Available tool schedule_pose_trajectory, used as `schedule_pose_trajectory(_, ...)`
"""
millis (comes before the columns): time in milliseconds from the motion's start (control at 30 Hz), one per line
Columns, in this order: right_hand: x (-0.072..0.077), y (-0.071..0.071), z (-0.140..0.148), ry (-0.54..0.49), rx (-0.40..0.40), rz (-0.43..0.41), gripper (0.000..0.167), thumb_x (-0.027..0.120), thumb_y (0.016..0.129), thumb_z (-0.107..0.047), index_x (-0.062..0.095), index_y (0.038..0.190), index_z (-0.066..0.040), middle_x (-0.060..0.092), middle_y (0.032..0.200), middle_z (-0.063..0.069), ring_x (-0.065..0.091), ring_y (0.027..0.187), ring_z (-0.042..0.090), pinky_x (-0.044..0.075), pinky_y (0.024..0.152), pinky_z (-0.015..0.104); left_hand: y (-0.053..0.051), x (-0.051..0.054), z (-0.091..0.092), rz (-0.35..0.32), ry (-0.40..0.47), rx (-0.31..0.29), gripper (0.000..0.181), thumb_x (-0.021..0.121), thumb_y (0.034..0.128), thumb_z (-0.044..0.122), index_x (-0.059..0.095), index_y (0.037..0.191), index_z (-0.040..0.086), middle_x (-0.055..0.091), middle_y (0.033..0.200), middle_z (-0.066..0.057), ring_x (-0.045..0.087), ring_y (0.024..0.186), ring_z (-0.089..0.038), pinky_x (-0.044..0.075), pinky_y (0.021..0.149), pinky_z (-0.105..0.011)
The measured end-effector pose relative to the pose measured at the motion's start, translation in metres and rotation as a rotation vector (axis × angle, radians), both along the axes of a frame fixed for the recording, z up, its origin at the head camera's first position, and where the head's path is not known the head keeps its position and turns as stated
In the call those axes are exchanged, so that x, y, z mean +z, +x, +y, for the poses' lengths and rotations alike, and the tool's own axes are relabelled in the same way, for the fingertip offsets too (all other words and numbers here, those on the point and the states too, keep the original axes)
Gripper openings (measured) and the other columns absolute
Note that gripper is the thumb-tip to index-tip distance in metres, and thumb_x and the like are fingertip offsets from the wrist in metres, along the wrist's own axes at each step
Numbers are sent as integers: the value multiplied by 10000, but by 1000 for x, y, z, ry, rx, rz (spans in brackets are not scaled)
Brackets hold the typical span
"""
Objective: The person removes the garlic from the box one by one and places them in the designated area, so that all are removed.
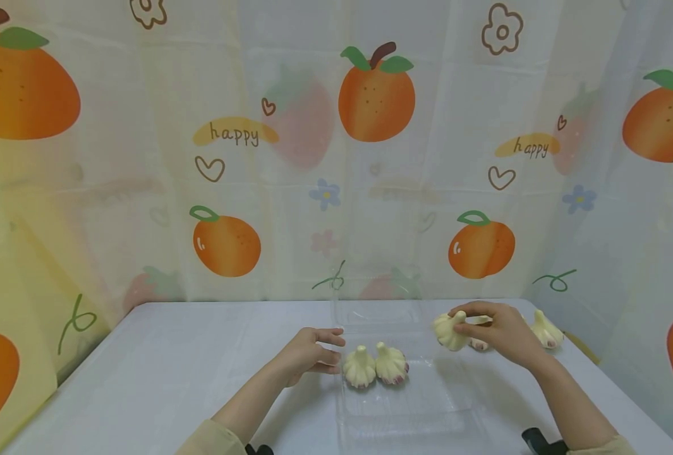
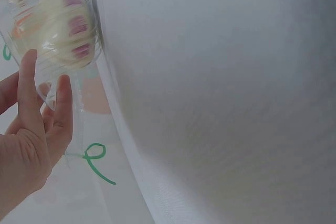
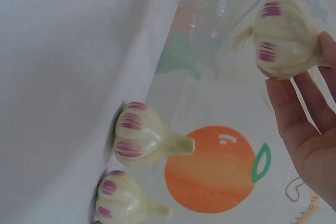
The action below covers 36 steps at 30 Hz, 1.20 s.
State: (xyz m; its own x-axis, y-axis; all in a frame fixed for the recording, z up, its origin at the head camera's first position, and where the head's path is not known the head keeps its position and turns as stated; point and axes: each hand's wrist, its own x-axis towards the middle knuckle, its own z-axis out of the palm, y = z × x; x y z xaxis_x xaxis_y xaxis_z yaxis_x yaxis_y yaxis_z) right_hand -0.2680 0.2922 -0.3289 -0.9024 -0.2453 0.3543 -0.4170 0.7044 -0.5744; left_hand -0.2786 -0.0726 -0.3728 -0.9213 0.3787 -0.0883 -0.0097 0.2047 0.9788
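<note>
A clear plastic container (image 1: 410, 404) with a raised lid holds two garlic bulbs (image 1: 359, 368) (image 1: 392, 364) side by side at its left. My left hand (image 1: 308, 355) is at the container's left wall, fingers extended; in the left wrist view the fingertips of that hand (image 2: 37, 124) lie at the clear plastic. My right hand (image 1: 501, 332) pinches a third garlic bulb (image 1: 450, 331) between thumb and fingers, above the container's right side. The right wrist view shows that bulb (image 3: 286, 38) in the right hand (image 3: 310, 135), raised off the table.
More garlic bulbs (image 1: 546, 330) (image 3: 137, 135) (image 3: 126, 199) lie on the white table (image 1: 188, 373) at the right, partly behind my right hand. A patterned curtain (image 1: 313, 158) hangs behind the table. Black objects (image 1: 541, 441) show by both wrists.
</note>
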Motion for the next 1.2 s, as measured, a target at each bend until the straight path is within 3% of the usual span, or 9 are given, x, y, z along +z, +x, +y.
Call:
schedule_pose_trajectory(500,2,1,28,-8,-36,-22,238,721,893,-347,741,1067,-186,717,1175,78,617,917,-105,603,737,171,1,0,0,2,-6,-3,416,612,849,-73,589,1261,-128,375,1570,-216,682,1074,-268,651,767,-270)
schedule_pose_trajectory(700,1,0,41,34,-85,-28,275,710,901,-358,733,1096,-166,719,1176,95,596,896,-100,558,700,177,1,0,0,1,-6,-2,418,612,848,-75,588,1262,-130,379,1568,-216,680,1077,-265,651,765,-269)
schedule_pose_trajectory(900,-2,0,50,87,-144,-49,310,701,897,-414,736,1104,-185,713,1179,63,503,956,-110,500,742,220,2,0,0,3,-6,-3,420,611,847,-76,584,1262,-133,382,1567,-215,676,1097,-287,652,770,-273)
schedule_pose_trajectory(1200,-13,-2,63,72,-129,-99,317,701,907,-347,729,1117,-111,691,1185,143,506,921,-119,528,681,178,2,1,0,3,-9,-2,417,611,848,-79,587,1260,-133,385,1565,-215,676,1091,-278,653,770,-276)
